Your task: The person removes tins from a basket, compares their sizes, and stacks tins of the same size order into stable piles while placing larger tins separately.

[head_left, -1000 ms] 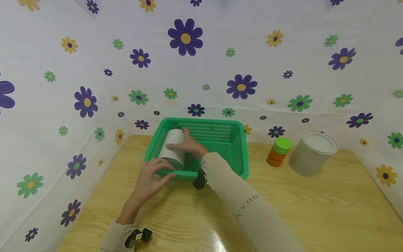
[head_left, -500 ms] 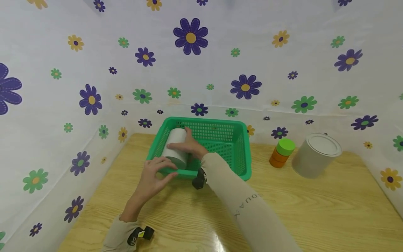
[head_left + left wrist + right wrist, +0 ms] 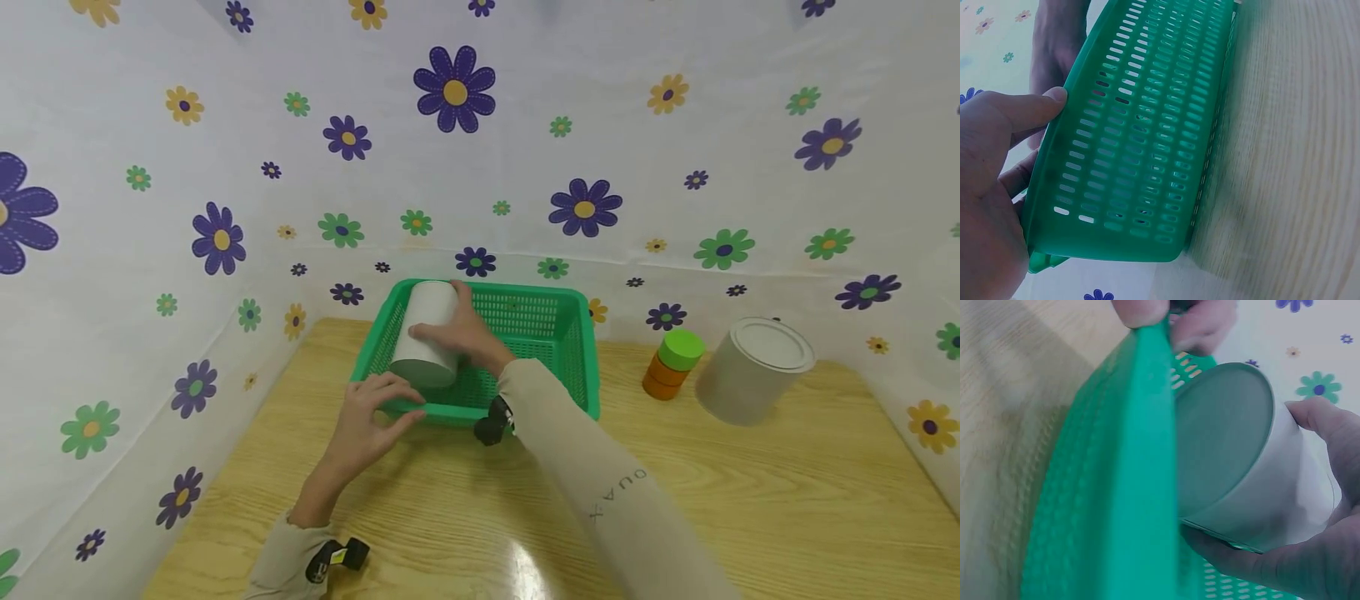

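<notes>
A white cylindrical can leans tilted inside the left part of the green plastic basket. My right hand grips the can, thumb on the near side and fingers round the far side. In the right wrist view the can's flat grey end faces the camera, close to the basket rim. My left hand pinches the basket's rim at its near left corner. The left wrist view has the thumb on the rim, with the other fingers partly hidden behind the basket wall.
To the right of the basket, an orange jar with a bright green lid stands on the wooden table. Beside it is a larger light grey can with a round lid. A white flowered cloth hangs behind and at both sides.
My right hand has raised the white can and shifted it toward the basket's far side. The left hand keeps its place at the rim. The head view has swung slightly.
</notes>
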{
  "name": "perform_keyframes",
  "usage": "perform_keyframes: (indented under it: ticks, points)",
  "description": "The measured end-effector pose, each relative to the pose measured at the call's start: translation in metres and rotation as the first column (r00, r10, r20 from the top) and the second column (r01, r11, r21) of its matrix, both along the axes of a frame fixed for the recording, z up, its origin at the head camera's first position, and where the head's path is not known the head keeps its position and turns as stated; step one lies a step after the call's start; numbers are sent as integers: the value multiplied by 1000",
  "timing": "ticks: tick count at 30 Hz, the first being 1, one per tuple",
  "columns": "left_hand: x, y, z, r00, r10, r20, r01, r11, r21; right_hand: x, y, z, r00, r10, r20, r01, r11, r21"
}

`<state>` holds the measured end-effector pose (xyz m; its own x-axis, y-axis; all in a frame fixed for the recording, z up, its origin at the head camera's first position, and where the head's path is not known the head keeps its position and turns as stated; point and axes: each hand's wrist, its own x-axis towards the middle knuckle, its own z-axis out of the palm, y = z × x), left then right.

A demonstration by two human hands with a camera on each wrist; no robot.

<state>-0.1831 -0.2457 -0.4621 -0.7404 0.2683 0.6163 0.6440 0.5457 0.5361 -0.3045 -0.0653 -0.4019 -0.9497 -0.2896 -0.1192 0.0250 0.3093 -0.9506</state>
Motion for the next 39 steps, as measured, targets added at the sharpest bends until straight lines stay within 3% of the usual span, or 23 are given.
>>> perform_keyframes:
  ticks: [10, 26, 33, 39]
  points:
    - [-2, -5, -1, 1000, -1, -22, 1, 1000, -8, 5, 29, 15, 994, 8, -108, -12, 999, -33]
    - [0, 0, -1, 1000, -7, -10, 7, 1000, 3, 34, 71, 41, 953, 14, -303, -19, 1000, -15]
    - [0, 1, -1, 1000, -11, -2, 11, 1000, 4, 53, 92, 53, 921, 22, -390, -28, 1000, -11]
    - [1, 3, 0, 1000, -16, -19, 16, 1000, 8, 68, 109, 59, 890, -1, -457, 10, 1000, 17]
